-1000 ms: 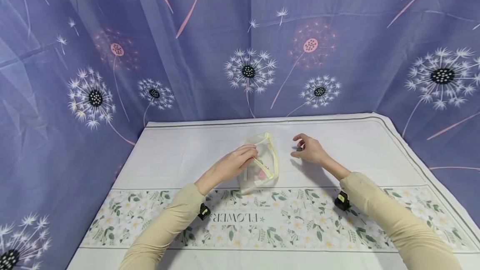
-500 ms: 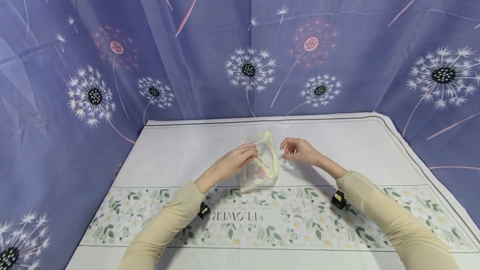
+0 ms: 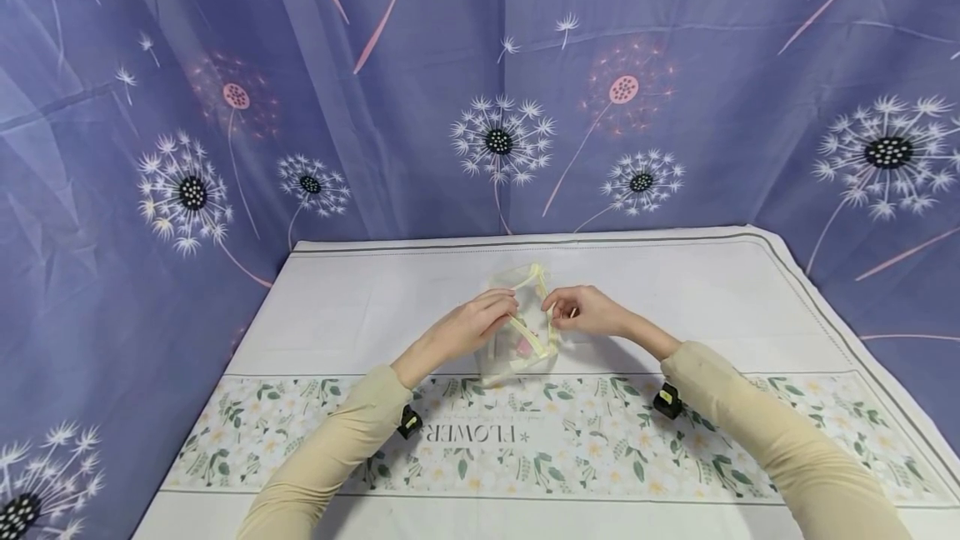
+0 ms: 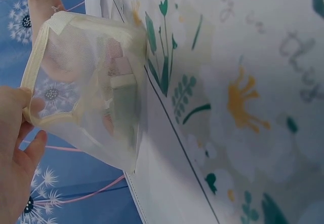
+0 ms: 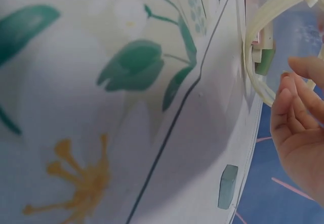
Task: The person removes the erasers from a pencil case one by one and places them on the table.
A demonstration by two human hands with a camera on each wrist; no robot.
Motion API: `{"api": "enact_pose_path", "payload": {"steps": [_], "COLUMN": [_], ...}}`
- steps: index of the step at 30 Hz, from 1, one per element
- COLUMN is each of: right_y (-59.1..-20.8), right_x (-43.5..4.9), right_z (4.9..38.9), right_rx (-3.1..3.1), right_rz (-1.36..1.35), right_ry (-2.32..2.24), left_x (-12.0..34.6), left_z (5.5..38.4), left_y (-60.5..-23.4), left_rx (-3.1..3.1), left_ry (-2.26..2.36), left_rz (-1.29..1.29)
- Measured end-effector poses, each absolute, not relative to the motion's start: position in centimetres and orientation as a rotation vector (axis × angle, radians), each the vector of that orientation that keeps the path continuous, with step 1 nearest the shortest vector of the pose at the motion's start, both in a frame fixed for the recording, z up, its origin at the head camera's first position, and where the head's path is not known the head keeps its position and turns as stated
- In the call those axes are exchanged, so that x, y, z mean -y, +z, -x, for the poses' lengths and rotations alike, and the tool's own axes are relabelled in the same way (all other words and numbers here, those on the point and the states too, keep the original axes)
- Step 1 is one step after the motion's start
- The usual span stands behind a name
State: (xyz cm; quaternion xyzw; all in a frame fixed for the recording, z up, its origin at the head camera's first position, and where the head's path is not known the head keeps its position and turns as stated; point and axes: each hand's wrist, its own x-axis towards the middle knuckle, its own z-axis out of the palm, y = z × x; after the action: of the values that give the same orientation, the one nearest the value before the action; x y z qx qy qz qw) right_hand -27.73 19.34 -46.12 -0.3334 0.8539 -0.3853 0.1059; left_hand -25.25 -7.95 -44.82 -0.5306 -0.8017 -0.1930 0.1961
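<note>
A see-through mesh zip pouch (image 3: 498,361) with pale yellow trim stands on the table, its mouth facing right. My left hand (image 3: 480,319) pinches the mouth's near-left edge between thumb and fingers. Inside lie a pink piece (image 3: 524,347) and a pale green block (image 4: 123,102). My right hand (image 3: 588,311) is at the opposite edge of the mouth, with its fingers curled and fingertips overlapping the yellow trim (image 5: 258,84). I cannot tell whether something small sits between those fingertips.
A grey-green block (image 5: 228,186) lies on the white tablecloth (image 3: 375,298) close to my right hand. A flower-printed band (image 3: 600,440) crosses the table in front. Purple dandelion curtains (image 3: 420,107) hang behind and at the sides.
My right hand has moved left from beside a small dark thing to the pouch's mouth, and its spread fingers have curled. My left hand has kept its grip on the pouch.
</note>
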Motion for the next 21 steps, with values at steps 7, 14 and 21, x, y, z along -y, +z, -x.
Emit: {"api": "enact_pose_path", "payload": {"steps": [7,14,21], "right_y": [-46.6,-46.7,-47.0], "right_x": [-18.8,-18.1,-17.6], "right_z": [27.5,27.2,26.8], "right_rx": [-2.45,-2.388,-2.385], "right_rz": [0.965,1.038,1.083], "right_ry": [-1.129,-1.091,-1.014], "left_x": [7.7,7.5,7.4], "left_z": [25.4,25.3,25.2], "left_y": [-45.0,-44.9,-45.0], "left_rx": [2.205,2.214,2.214], "left_ry": [-0.545,-0.54,-0.534], "left_rz": [1.509,1.51,1.513]}}
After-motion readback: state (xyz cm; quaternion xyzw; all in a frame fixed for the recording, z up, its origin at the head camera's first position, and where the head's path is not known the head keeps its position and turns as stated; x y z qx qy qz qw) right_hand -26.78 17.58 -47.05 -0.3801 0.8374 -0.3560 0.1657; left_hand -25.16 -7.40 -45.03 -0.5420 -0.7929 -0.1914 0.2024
